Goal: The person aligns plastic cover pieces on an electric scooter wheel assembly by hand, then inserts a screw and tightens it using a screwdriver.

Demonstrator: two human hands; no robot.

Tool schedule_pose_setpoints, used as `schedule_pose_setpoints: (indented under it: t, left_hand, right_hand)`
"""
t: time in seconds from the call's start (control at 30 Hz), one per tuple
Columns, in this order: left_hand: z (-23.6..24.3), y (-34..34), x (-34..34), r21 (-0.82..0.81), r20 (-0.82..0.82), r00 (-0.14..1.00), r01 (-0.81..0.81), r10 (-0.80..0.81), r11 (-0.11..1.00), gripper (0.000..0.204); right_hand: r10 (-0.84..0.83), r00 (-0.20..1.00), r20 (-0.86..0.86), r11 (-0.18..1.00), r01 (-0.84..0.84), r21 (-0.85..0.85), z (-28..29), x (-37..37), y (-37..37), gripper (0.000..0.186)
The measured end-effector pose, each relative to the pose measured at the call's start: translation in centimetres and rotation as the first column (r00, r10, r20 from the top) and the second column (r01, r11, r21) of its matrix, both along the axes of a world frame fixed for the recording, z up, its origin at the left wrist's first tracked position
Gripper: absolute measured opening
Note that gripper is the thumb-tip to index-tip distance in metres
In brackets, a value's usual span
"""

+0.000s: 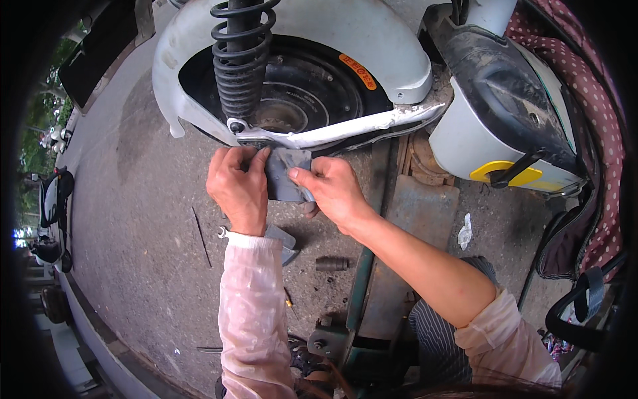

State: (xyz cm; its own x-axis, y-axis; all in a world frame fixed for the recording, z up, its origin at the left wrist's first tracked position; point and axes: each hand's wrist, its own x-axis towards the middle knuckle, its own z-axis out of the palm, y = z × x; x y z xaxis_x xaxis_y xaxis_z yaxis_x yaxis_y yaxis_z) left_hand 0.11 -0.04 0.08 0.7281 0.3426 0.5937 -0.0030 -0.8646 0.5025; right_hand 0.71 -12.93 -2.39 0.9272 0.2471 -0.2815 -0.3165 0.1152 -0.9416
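Observation:
My left hand (240, 186) has curled fingers gripping the upper left of a grey flap (284, 176), against a dark bracket (252, 142) below the coil-spring shock absorber (240, 73). My right hand (332, 196) holds the flap's right side, thumb on its face and fingers mostly behind it. Just above runs a white metal arm (359, 125), in front of a black wheel hub (302, 93) under a pale grey fender (372, 33). What the left fingertips touch on the bracket is partly hidden.
Right are a grey body housing (465, 126) with yellow trim and a dotted cloth (591, 133). A rusty steel stand (412, 233) lies beneath. On the pavement are a dark socket (332, 264), a thin rod (201, 236) and a grey piece (286, 246). Scooters (52, 219) stand far left.

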Motion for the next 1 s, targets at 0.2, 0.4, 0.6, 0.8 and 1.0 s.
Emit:
schedule_pose_setpoints:
  t: [0.2, 0.4, 0.6, 0.8, 1.0]
  left_hand:
    - [0.0, -0.7, -0.2, -0.211, -0.022, 1.000, -0.017, 0.012, 0.977, 0.017]
    - [-0.2, -0.6, -0.3, -0.200, -0.003, 0.999, -0.040, 0.041, 0.979, 0.016]
    - [-0.8, -0.6, 0.0, -0.060, 0.069, 0.998, -0.010, 0.014, 0.998, 0.015]
    - [-0.9, 0.2, 0.2, 0.213, 0.153, 0.986, 0.026, -0.060, 0.977, 0.015]
    - [-0.8, 0.6, 0.4, 0.368, 0.195, 0.973, 0.044, -0.124, 0.929, 0.016]
  right_hand:
    - [-0.006, 1.000, 0.024, 1.000, 0.006, 0.006, -0.7, 0.2, -0.1, 0.034]
    - [0.003, 1.000, 0.024, 1.000, -0.003, 0.011, -0.7, 0.2, 0.0, 0.033]
    - [-0.013, 1.000, 0.005, 0.999, 0.012, 0.029, -0.6, 0.2, 0.0, 0.033]
    - [-0.019, 0.999, -0.051, 0.997, 0.023, 0.076, -0.3, 0.0, 0.3, 0.033]
    - [-0.027, 0.999, -0.042, 0.996, 0.031, 0.081, -0.5, 0.1, 0.4, 0.034]
